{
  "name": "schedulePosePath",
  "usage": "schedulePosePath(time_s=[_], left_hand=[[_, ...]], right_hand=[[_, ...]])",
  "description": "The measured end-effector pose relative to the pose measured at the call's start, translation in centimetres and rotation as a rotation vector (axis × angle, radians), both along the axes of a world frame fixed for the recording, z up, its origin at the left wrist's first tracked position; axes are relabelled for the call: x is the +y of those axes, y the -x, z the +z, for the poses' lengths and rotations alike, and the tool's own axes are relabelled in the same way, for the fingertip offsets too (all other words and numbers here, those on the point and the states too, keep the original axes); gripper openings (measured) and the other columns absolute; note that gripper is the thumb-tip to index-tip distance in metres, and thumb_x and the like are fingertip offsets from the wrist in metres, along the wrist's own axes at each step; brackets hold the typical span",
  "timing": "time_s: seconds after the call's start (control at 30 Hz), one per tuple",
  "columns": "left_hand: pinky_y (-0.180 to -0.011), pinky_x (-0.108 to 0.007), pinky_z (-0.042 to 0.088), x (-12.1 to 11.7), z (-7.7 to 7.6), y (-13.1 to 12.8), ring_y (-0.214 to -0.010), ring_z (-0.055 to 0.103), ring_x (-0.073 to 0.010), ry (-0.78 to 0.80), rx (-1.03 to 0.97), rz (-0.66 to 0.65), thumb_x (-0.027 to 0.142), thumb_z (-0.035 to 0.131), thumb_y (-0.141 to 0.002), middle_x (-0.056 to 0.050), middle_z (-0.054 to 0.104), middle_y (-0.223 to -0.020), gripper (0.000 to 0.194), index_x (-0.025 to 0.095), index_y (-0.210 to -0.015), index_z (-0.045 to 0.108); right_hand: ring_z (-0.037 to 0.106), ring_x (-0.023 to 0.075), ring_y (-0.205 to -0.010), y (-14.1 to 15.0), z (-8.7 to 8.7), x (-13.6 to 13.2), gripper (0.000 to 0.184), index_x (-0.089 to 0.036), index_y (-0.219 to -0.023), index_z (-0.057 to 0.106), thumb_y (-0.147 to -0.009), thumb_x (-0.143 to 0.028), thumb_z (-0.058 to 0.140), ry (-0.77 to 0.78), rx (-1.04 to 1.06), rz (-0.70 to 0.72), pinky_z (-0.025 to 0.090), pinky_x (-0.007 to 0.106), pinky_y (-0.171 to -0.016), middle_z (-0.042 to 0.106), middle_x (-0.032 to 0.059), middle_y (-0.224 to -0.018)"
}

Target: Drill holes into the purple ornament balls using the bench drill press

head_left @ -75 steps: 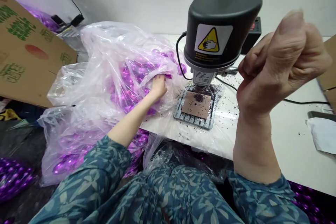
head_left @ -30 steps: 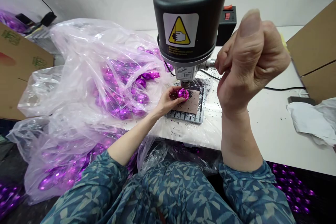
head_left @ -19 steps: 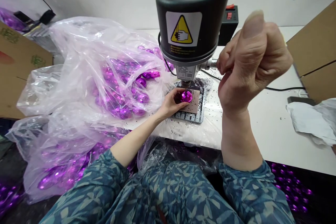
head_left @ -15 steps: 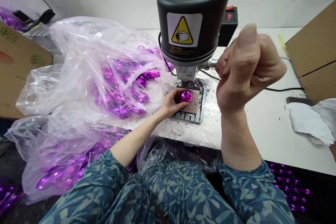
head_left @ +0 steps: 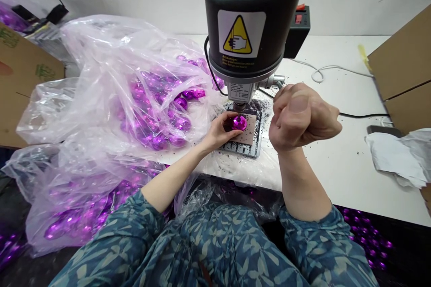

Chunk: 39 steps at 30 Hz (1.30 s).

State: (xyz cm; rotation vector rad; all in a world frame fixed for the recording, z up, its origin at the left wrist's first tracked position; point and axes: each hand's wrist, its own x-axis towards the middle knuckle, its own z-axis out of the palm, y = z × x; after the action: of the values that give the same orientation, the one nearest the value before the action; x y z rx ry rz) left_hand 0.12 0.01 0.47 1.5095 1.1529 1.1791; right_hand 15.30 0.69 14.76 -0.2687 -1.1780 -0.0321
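My left hand (head_left: 222,130) pinches a shiny purple faceted ball (head_left: 239,122) between thumb and fingers. The ball rests on a tan board (head_left: 249,133) over the slotted metal base (head_left: 232,148) of a small black drill press (head_left: 252,18). Right above the ball is the chuck (head_left: 239,107); whether the bit is inside the ball I cannot tell. My right hand (head_left: 301,116) is closed in a fist beside the press's silver hub (head_left: 276,81), around its feed lever, which the fingers mostly hide.
Clear plastic bags (head_left: 101,63) full of purple balls (head_left: 158,116) cover the left side. Dark shavings (head_left: 257,106) litter the white table (head_left: 336,157) around the base. A cardboard box (head_left: 404,58) and crumpled white paper (head_left: 393,154) are at right. A black cable (head_left: 363,115) crosses behind my fist.
My right fist has come down and slightly left, uncovering more of the hub and a pale cable behind. My left hand keeps the ball in the same place.
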Motion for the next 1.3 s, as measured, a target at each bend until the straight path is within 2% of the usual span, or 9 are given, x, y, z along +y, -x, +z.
schedulePosePath(time_s=[0.23, 0.63, 0.8, 0.9, 1.0, 1.1, 1.17, 1.23, 1.3], left_hand=[[-0.105, -0.043, 0.059, 0.1, 0.2, 0.1, -0.116, 0.073, -0.0270, -0.007, -0.023, -0.010, 0.044, 0.097, -0.072, -0.013, 0.076, -0.126, 0.060, 0.020, -0.120, 0.072], [-0.108, -0.043, 0.058, -0.1, 0.0, 0.0, -0.120, 0.072, -0.0282, -0.009, -0.015, 0.020, 0.042, 0.097, -0.072, -0.013, 0.076, -0.129, 0.059, 0.020, -0.121, 0.073], [-0.106, -0.042, 0.059, -0.1, -0.2, -0.1, -0.117, 0.073, -0.0272, -0.007, -0.037, 0.006, 0.048, 0.097, -0.072, -0.013, 0.075, -0.129, 0.064, 0.020, -0.123, 0.072], [-0.105, -0.043, 0.059, 0.1, -0.6, -0.2, -0.116, 0.073, -0.0271, -0.013, -0.061, -0.007, 0.049, 0.097, -0.072, -0.013, 0.075, -0.129, 0.065, 0.019, -0.124, 0.070], [-0.104, -0.043, 0.059, 0.2, -0.7, -0.3, -0.113, 0.073, -0.0267, -0.019, -0.038, 0.040, 0.044, 0.098, -0.072, -0.012, 0.076, -0.124, 0.063, 0.020, -0.123, 0.070], [-0.095, -0.039, 0.061, -0.9, 0.2, -0.3, -0.105, 0.073, -0.0246, -0.033, 0.024, 0.132, 0.040, 0.097, -0.074, -0.010, 0.077, -0.116, 0.057, 0.020, -0.121, 0.070], [-0.087, -0.036, 0.062, -2.7, 1.0, -0.1, -0.099, 0.073, -0.0229, -0.099, 0.079, 0.136, 0.041, 0.094, -0.079, -0.010, 0.076, -0.112, 0.052, 0.021, -0.120, 0.070], [-0.085, -0.036, 0.062, -5.5, 1.6, 0.2, -0.099, 0.072, -0.0225, -0.229, 0.133, 0.019, 0.045, 0.089, -0.086, -0.009, 0.075, -0.111, 0.044, 0.023, -0.120, 0.072], [-0.089, -0.036, 0.063, -9.0, 1.4, 0.5, -0.103, 0.072, -0.0232, -0.368, 0.196, -0.210, 0.048, 0.083, -0.091, -0.010, 0.074, -0.113, 0.040, 0.025, -0.122, 0.074]], right_hand=[[0.027, 0.0057, -0.038, -0.6, -1.4, 1.0, 0.047, -0.022, -0.062, 0.021, -0.094, -0.015, 0.055, -0.202, -0.125, 0.040, 0.023, 0.028, -0.036, 0.027, -0.0068, -0.050], [0.036, 0.0063, -0.034, -1.1, -2.1, 1.2, 0.040, -0.023, -0.061, 0.028, -0.093, -0.015, 0.052, -0.242, -0.203, 0.036, 0.031, 0.026, -0.035, 0.034, -0.0083, -0.047], [0.032, 0.0048, -0.032, -1.1, -2.5, 0.9, 0.045, -0.023, -0.062, 0.024, -0.094, -0.012, 0.053, -0.300, -0.245, 0.033, 0.031, 0.026, -0.035, 0.033, -0.0098, -0.046], [0.028, 0.0045, -0.033, -0.7, -1.1, 0.5, 0.048, -0.022, -0.060, 0.026, -0.099, -0.016, 0.054, -0.205, -0.177, 0.021, 0.026, 0.027, -0.034, 0.029, -0.0091, -0.045], [0.026, 0.0055, -0.037, -0.1, 1.9, 0.3, 0.055, -0.021, -0.057, 0.029, -0.103, -0.029, 0.057, 0.055, -0.055, -0.012, 0.018, 0.032, -0.039, 0.030, -0.0071, -0.047], [0.026, 0.0084, -0.038, 0.2, 4.7, 0.6, 0.060, -0.025, -0.059, 0.026, -0.097, -0.062, 0.055, 0.248, -0.041, 0.001, 0.023, 0.035, -0.040, 0.029, -0.0064, -0.046], [0.025, 0.0092, -0.039, 0.3, 5.8, 0.9, 0.060, -0.026, -0.060, 0.024, -0.091, -0.070, 0.050, 0.279, -0.059, 0.029, 0.025, 0.035, -0.041, 0.025, -0.0067, -0.047], [0.026, 0.0095, -0.039, 0.3, 6.1, 0.9, 0.058, -0.027, -0.060, 0.024, -0.088, -0.069, 0.053, 0.274, -0.062, 0.059, 0.025, 0.035, -0.041, 0.024, -0.0067, -0.047], [0.028, 0.0102, -0.039, 0.2, 6.0, 0.8, 0.056, -0.027, -0.059, 0.027, -0.085, -0.066, 0.057, 0.284, -0.056, 0.090, 0.027, 0.036, -0.042, 0.027, -0.0061, -0.048]])
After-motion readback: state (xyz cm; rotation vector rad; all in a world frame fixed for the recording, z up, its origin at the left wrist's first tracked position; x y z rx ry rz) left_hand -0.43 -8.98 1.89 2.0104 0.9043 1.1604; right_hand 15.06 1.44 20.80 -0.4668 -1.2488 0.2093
